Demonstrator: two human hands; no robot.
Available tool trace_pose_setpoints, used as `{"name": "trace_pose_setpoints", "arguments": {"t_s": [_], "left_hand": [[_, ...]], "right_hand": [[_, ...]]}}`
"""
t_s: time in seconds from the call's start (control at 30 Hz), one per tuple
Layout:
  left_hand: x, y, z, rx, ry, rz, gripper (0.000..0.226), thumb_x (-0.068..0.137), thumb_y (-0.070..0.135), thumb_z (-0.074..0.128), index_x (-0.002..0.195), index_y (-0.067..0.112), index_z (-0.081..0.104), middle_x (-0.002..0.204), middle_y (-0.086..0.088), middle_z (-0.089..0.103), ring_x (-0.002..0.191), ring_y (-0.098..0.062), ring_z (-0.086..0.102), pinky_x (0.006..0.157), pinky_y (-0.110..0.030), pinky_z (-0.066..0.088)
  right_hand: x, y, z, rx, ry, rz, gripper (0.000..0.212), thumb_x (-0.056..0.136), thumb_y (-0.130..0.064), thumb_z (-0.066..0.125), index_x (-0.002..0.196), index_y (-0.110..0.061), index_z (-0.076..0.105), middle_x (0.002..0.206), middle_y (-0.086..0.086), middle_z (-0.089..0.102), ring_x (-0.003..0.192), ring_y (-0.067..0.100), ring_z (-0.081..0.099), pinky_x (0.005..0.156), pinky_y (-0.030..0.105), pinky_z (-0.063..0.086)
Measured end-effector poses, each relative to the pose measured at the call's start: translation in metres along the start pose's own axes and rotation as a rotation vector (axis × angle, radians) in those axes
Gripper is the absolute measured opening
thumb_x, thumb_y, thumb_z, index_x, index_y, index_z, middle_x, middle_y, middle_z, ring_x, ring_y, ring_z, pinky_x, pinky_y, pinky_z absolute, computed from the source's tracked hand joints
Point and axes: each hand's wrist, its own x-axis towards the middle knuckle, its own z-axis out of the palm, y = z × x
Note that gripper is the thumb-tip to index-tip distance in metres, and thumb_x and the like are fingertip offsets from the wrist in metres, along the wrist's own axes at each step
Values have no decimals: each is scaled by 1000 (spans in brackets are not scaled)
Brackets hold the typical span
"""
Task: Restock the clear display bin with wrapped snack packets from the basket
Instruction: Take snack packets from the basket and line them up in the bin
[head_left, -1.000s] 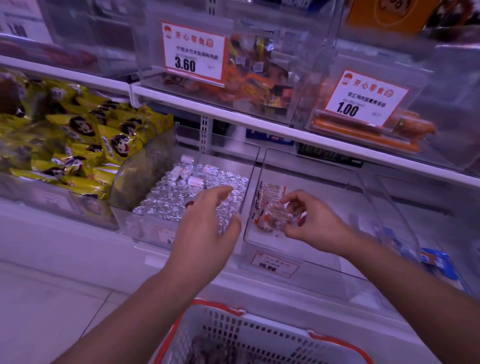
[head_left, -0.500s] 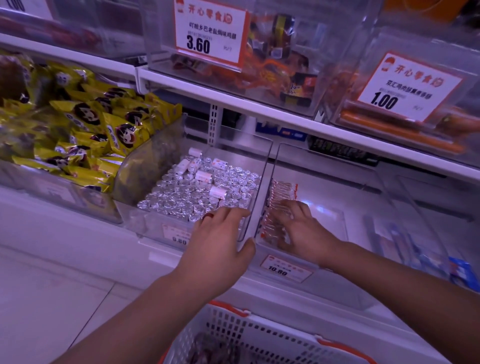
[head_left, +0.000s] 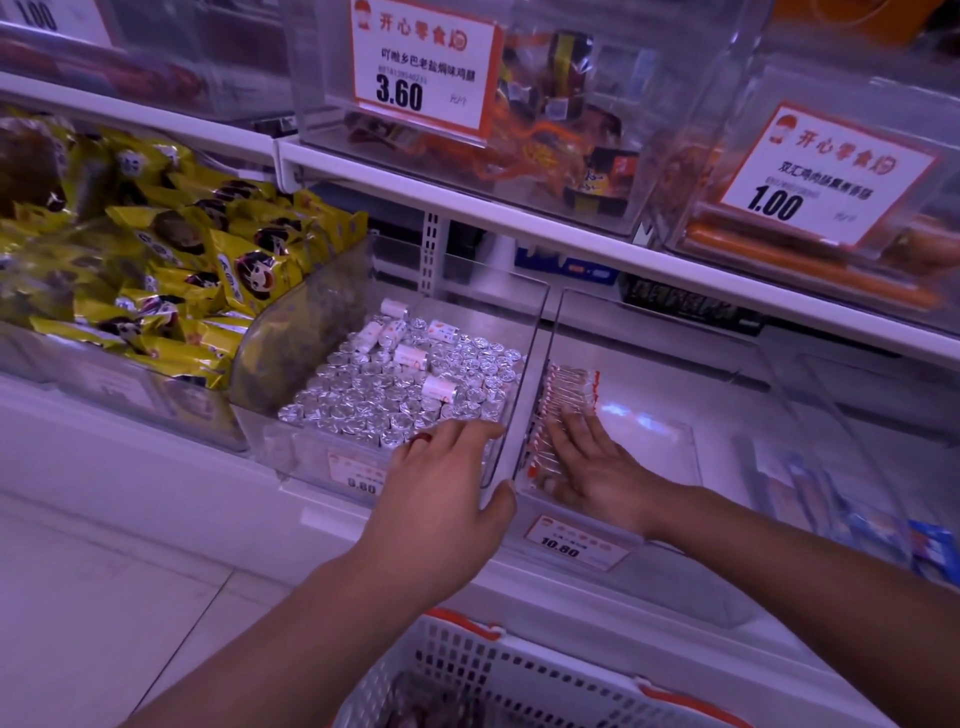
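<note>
A clear display bin (head_left: 670, 447) sits on the lower shelf with a row of red-and-white wrapped snack packets (head_left: 563, 395) stacked along its left wall. My right hand (head_left: 597, 462) lies flat inside the bin, fingers straight, pressing against the packets. My left hand (head_left: 447, 493) rests on the front edge between this bin and its left neighbour, fingers extended over the rim, holding nothing. The white basket (head_left: 519, 675) with orange trim is below, at the bottom edge, with dark packets inside.
The neighbouring clear bin (head_left: 311, 452) holds several silver foil rolls (head_left: 405, 389). Yellow snack bags (head_left: 171, 270) fill the bin at far left. An upper shelf (head_left: 519, 208) carries bins with price tags 3.60 (head_left: 423, 67) and 1.00 (head_left: 826, 171). A tag reading 10.80 (head_left: 571, 543) fronts the target bin.
My right hand carried a clump of packets down into the bin, set them against the left wall and flattened over them. My left hand lowered onto the bin's front rim.
</note>
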Motion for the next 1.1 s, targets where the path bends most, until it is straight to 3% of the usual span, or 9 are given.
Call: {"name": "trace_pose_setpoints", "arguments": {"t_s": [0.13,0.3,0.47,0.63,0.73,0.8,0.9,1.1], "left_hand": [[-1,-1,0,-14,0,3,50,92,42,55,139,34,42,137,9,51,119,-20,50,99,-33,33],[-1,0,-1,-23,-8,4,50,93,42,54,141,34,41,138,9,50,121,-19,49,101,-34,32],[-2,1,-1,-11,-9,3,51,93,41,54,142,32,41,138,8,50,121,-20,49,100,-33,32],[-3,2,0,0,-1,8,53,92,41,54,143,31,40,139,8,50,122,-20,49,101,-32,31],[-2,3,1,7,4,7,52,92,41,55,141,31,41,139,8,51,123,-20,49,102,-32,30],[-2,3,2,8,8,5,52,92,41,54,140,31,41,138,9,52,123,-19,49,103,-32,29],[-2,3,2,7,8,7,52,92,41,55,140,30,41,137,8,52,121,-20,50,102,-32,29],[-3,2,0,10,-1,9,52,92,41,54,141,31,40,137,8,52,121,-21,51,102,-33,30]], "right_hand": [[-4,0,-3,47,34,-2,96,95,-60,44,154,-19,-21,162,8,-25,147,29,-28,123,46,3],[-10,12,-6,176,50,36,108,90,-54,58,153,-17,-22,161,7,-26,149,24,-21,120,31,-3],[-9,19,-4,159,-26,52,89,100,-50,44,154,-17,-18,161,6,-27,150,25,-19,124,34,1],[-1,6,-1,186,-66,56,87,102,-47,37,152,-8,-22,156,15,-35,150,23,-19,119,23,0],[5,-4,1,139,-76,35,85,103,-48,33,151,-5,-22,158,18,-30,148,28,-24,115,28,-12],[8,-5,0,104,-87,49,86,102,-53,31,152,-8,-23,159,15,-29,148,31,-22,122,40,-8],[9,-2,0,55,-85,107,87,98,-61,30,153,-19,-21,161,3,-27,148,34,-22,120,58,0],[6,0,1,-51,-12,75,91,94,-67,29,154,-20,-20,163,4,-24,146,30,-29,118,59,-6]]}}
